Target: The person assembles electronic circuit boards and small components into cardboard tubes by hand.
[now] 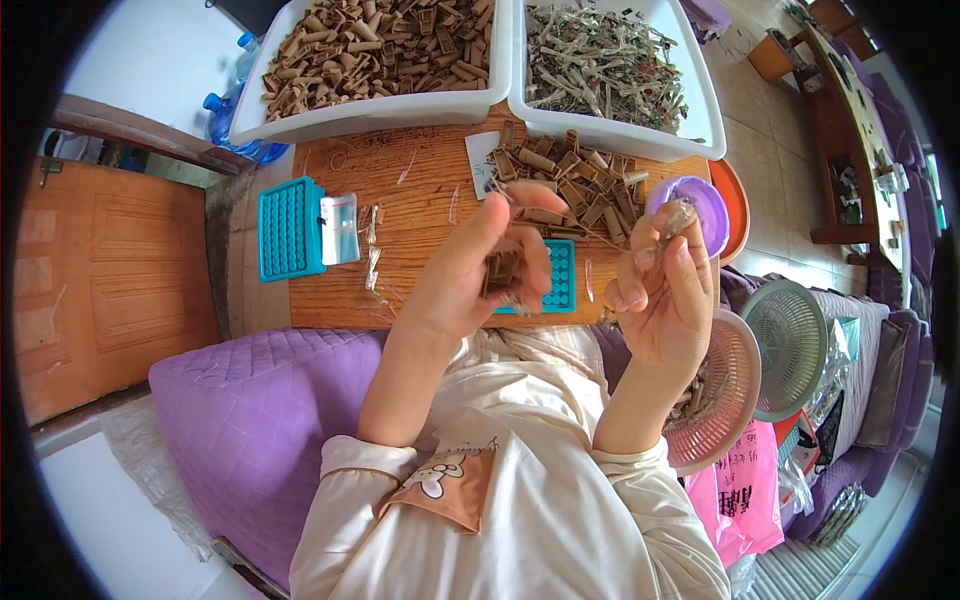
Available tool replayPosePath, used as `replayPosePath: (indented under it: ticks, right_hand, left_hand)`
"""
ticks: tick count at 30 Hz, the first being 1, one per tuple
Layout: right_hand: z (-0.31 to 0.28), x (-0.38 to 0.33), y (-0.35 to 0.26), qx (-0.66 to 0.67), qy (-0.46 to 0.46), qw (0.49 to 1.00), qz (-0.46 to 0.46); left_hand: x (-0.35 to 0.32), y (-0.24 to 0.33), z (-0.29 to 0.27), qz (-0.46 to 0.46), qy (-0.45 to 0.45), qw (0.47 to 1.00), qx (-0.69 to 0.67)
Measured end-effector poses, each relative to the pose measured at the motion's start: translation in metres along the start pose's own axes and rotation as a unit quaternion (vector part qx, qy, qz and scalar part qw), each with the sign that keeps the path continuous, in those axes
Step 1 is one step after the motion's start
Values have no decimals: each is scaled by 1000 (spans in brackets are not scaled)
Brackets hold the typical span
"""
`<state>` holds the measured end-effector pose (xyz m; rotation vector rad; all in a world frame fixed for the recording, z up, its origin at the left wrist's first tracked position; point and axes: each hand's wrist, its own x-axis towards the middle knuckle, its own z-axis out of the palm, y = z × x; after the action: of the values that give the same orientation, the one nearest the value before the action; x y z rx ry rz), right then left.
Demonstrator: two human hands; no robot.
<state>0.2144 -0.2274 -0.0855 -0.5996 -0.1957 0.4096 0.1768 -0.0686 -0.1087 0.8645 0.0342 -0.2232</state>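
My left hand (pixel 470 265) is raised over the table's near part, its fingers curled round small brown plastic shells (pixel 503 268). A thin, light strand (pixel 590 235) stretches between my two hands. My right hand (pixel 665 285), to the right and near the purple bowl, is closed with its fingertips bunched round a small clear piece (pixel 680 216); its exact kind is not plain. Below my left hand lies a teal tray with round recesses (pixel 562 275), partly hidden by the hand. Loose brown shells (pixel 600 190) are heaped just beyond both hands.
Two white bins stand at the back: brown shells (pixel 385 50) fill the left, clear wiry parts (pixel 605 65) the right. A purple bowl (pixel 712 205) overlaps an orange basin (pixel 738 210). Another teal tray (pixel 290 230) sits left. Pink (pixel 735 390) and grey (pixel 785 350) colanders are at right.
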Motion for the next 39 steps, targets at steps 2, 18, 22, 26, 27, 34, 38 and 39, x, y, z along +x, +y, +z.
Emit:
replayPosePath:
  ticks: [2, 18, 22, 26, 27, 34, 38, 39]
  right_hand:
    - [3, -2, -2, 2, 2, 1000, 6]
    - [-12, 2, -2, 48, -19, 995, 80]
    - [-11, 2, -1, 27, -17, 995, 92]
    - [-14, 2, 4, 24, -37, 993, 112]
    - [-15, 2, 7, 16, -35, 991, 128]
    - [-12, 2, 13, -2, -44, 988, 149]
    - [-12, 3, 13, 7, -29, 990, 137]
    - [-13, 4, 13, 24, -39, 990, 133]
  left_hand:
    - [0, 4, -1, 32, 32, 999, -4]
    - [6, 46, -12, 161, 128, 976, 68]
    - [8, 54, -13, 165, 100, 979, 63]
    - [8, 67, -12, 143, 71, 985, 67]
    - [9, 70, -12, 144, 72, 985, 68]
    - [21, 91, -9, 144, 12, 967, 208]
    - [23, 96, -12, 180, -8, 940, 289]
    - [23, 96, -13, 182, -8, 940, 289]
